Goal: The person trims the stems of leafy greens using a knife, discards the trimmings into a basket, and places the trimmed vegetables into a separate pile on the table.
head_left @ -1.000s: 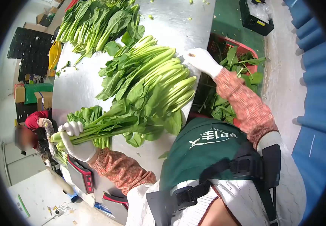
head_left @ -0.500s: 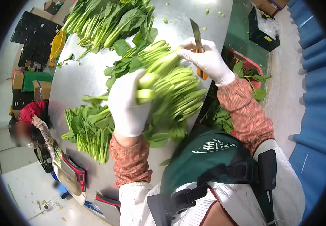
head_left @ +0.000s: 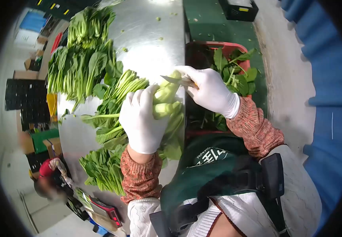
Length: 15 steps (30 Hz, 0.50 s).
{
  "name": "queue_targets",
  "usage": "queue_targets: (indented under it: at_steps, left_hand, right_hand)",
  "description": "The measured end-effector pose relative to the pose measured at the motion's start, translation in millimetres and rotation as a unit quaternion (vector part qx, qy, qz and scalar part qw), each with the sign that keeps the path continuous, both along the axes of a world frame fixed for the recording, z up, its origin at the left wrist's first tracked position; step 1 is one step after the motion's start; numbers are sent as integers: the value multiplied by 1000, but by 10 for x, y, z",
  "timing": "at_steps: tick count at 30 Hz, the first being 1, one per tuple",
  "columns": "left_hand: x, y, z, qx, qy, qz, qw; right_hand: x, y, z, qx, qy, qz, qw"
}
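Both of my hands wear white gloves. My left hand (head_left: 142, 122) is closed around thick pale-green stalks of leafy greens (head_left: 164, 110), their cut ends facing right and leaves hanging below. A small knife (head_left: 171, 79) is gripped in my right hand (head_left: 214, 91), its blade pointing left across the upper end of the stalks. The right fingertips are right at that end. Beside my left hand, on the metal table (head_left: 149, 33), lies a bundle of slender stems (head_left: 129, 83). Another leafy bunch (head_left: 103, 168) rests near my left forearm.
Heaped greens (head_left: 80, 65) cover the table's far left. A red crate (head_left: 234, 48) with loose leaves stands on the floor to the right, a black crate (head_left: 240, 11) beyond it. At lower left are a red-edged scale (head_left: 107, 211) and another person (head_left: 52, 170).
The view has swung, so the table sits further left. The knife, upright in my right hand before, now lies with its blade across the stalks. My left hand still holds the greens.
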<state>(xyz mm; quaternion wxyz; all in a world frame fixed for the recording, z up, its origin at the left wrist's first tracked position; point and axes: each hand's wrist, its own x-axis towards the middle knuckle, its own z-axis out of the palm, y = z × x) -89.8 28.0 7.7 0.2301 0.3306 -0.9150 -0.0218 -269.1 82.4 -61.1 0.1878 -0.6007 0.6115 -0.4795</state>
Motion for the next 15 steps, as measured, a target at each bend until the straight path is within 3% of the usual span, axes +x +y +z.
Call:
queue_targets:
  at_steps: [4, 5, 6, 8, 9, 11, 13, 15]
  left_hand:
    - [-258, 91, -2, 7, -1, -50, 999]
    - [-295, 105, 6, 21, 8, -61, 998]
    - [-325, 112, 22, 35, 18, -71, 997]
    - [-317, 87, 57, 176, 92, -93, 976]
    - [-344, 111, 165, 331, 122, -70, 933]
    - [-325, 102, 258, 590, 202, -61, 779]
    - [-340, -67, 118, 674, 196, -126, 701]
    - [-385, -162, -26, 739, 205, -153, 624]
  right_hand:
    - [-314, 169, -352, 81, -113, 65, 988]
    - [-433, 203, -670, 26, -43, 46, 998]
    - [-513, 224, -867, 198, 85, -52, 975]
    - [-702, 371, -1109, 200, -171, -32, 964]
    - [-719, 384, -926, 160, -200, -26, 966]
    - [-734, 471, -352, 139, -317, 32, 938]
    - [-790, 490, 21, 118, -405, 165, 891]
    - [-718, 400, 151, 73, -364, 230, 900]
